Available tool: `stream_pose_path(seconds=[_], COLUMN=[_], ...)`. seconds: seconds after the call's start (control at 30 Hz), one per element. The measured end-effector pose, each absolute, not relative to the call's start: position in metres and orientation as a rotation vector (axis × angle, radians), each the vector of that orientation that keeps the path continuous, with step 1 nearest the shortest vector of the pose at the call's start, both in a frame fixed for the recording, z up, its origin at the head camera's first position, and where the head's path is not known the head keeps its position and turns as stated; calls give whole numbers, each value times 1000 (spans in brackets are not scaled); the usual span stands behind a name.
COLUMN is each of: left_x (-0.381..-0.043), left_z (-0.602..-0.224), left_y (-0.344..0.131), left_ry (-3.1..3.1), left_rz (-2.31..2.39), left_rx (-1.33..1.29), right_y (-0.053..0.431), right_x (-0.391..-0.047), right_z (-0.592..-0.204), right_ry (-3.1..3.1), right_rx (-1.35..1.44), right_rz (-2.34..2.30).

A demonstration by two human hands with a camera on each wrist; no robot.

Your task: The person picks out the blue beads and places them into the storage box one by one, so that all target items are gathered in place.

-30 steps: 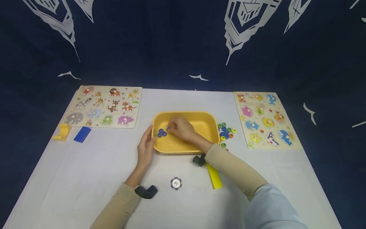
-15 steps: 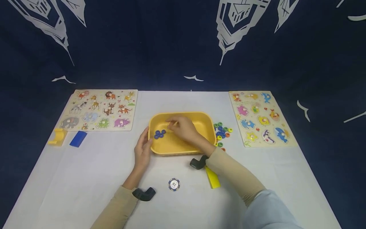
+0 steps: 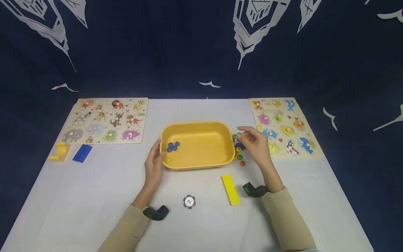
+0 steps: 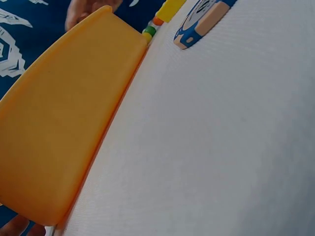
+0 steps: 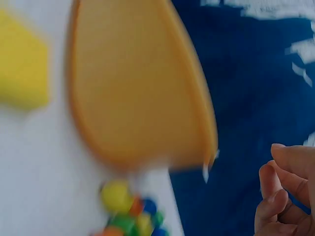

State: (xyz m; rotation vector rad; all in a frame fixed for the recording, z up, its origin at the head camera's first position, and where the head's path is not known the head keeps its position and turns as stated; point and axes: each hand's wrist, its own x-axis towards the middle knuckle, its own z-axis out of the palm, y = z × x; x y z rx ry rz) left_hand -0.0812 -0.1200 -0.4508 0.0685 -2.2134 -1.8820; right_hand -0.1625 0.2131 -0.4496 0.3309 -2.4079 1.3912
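Observation:
A yellow tray (image 3: 201, 163) lies in the middle of the table, with several blue beads (image 3: 172, 147) grouped at its left end. My left hand (image 3: 154, 167) holds the tray's left side, fingers along the outer wall and thumb at the rim. Just past the tray's right end, my right hand (image 3: 256, 145) hovers over a loose pile of green, blue, yellow and orange beads (image 3: 240, 157), partly covering them. Its fingers are loosely bent; in the right wrist view nothing shows between the fingertips (image 5: 278, 147).
Animal puzzle boards lie at back left (image 3: 105, 120) and back right (image 3: 288, 129). A yellow block (image 3: 231, 190) and a poker chip (image 3: 189, 202) sit before the tray. At left are a blue block (image 3: 82, 153) and a yellow arch block (image 3: 59, 152).
My right hand has let go of a blue bead inside the tray, then moved right, out over the bead pile. The left hand has stayed at the tray's left side.

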Motion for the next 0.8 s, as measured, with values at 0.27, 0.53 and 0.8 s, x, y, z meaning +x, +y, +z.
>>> stream_pose_path(seconds=[0.27, 0.53, 0.8], left_x=[-83, -88, -93], left_z=[-455, -473, -486], left_y=[-122, -126, -130], left_ry=[-2205, -2208, -2209], left_rz=[-1913, -1895, -1868], left_rx=[80, 47, 19], right_y=[250, 240, 233], right_x=[-157, -140, -135], right_z=[-504, -487, -481], right_ry=[-2499, -2551, -2626], right_rx=[-19, -19, 11], right_rz=[1252, 1214, 1155])
